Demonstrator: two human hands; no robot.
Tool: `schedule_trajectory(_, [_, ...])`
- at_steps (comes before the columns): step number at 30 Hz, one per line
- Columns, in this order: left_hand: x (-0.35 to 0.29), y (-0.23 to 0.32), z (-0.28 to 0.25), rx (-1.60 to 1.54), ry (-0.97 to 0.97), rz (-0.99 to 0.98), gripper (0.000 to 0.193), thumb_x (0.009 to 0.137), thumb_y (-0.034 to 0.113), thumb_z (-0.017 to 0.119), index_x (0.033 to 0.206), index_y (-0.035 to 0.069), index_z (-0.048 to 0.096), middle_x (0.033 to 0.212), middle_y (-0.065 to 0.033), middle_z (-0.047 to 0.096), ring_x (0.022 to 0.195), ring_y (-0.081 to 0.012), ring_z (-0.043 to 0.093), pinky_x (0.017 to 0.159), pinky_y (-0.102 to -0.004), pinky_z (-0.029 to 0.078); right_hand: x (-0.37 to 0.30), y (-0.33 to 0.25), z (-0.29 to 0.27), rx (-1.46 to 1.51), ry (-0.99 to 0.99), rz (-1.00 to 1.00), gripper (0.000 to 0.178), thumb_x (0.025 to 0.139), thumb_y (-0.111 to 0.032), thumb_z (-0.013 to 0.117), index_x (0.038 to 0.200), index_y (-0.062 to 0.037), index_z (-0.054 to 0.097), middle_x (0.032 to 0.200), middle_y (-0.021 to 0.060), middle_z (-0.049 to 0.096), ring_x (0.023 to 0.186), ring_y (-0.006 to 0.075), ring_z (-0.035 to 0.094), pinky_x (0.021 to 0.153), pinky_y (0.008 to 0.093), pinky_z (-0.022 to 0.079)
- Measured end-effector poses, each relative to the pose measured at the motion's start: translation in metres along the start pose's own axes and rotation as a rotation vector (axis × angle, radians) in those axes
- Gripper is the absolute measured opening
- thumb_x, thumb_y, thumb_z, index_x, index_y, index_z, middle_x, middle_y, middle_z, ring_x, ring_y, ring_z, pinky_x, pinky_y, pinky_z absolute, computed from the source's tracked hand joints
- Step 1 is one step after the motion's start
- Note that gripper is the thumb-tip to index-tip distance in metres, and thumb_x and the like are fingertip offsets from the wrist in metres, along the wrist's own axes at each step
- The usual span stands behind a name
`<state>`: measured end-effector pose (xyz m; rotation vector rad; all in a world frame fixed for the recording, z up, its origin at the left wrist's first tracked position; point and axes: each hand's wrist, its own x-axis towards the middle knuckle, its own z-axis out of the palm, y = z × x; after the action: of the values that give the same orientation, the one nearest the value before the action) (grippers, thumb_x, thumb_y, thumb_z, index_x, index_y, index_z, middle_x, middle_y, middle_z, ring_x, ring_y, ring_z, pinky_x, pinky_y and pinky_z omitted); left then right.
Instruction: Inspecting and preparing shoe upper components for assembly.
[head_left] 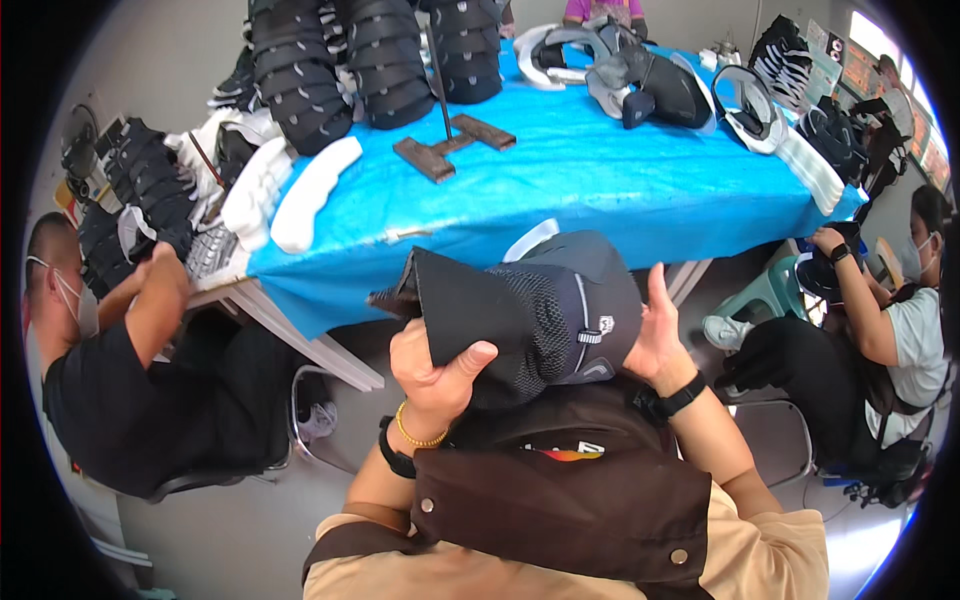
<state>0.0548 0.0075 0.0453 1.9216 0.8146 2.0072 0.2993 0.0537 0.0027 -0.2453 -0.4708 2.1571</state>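
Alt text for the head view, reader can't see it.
A person's left hand grips the flared end of a black and grey fabric piece; their open right hand rests against its other end. Beyond, a blue sheet-covered table holds stacked black curved pads, a white curved strip and a dark metal base. Someone sits at left, another person at right.
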Motion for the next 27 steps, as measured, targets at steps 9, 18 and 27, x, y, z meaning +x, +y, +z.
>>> schedule_trajectory(9, [-0.008, -0.032, -0.002, 0.082, -0.202, -0.265, 0.020, 0.078, 0.014, 0.073, 0.083, -0.004, 0.067, 0.076, -0.0133, 0.066, 0.065, -0.0189, 0.065, 0.059, -0.0282, 0.049, -0.002, -0.001, -0.003, 0.073, 0.080, -0.337, 0.068, 0.087, -0.058, 0.045, 0.129, -0.0040, 0.048, 0.134, 0.0162, 0.047, 0.124, 0.0340, 0.043, 0.105, 0.0498, 0.031])
schedule_trajectory(18, [-0.056, -0.065, -0.035, -0.832, -0.014, -1.254, 0.065, 0.094, 0.055, 0.037, 0.110, -0.003, 0.060, 0.085, -0.0023, 0.059, 0.073, -0.0078, 0.050, 0.062, -0.0209, 0.038, -0.080, 0.001, -0.069, -0.391, 0.196, -0.490, 0.074, 0.050, -0.011, 0.061, 0.122, 0.0032, 0.050, 0.119, 0.0165, 0.057, 0.110, 0.0329, 0.053, 0.098, 0.0413, 0.040])
schedule_trajectory(27, [-0.024, -0.060, -0.080, -0.586, -0.260, -0.764, 0.045, 0.093, 0.045, 0.047, 0.084, 0.001, 0.055, 0.079, 0.0022, 0.049, 0.071, -0.0077, 0.042, 0.067, -0.0235, 0.037, -0.069, 0.037, 0.003, -1.006, 0.381, 0.108, 0.045, 0.066, 0.002, 0.062, 0.110, 0.0071, 0.056, 0.086, 0.0101, 0.064, 0.076, 0.0164, 0.061, 0.070, 0.0263, 0.048])
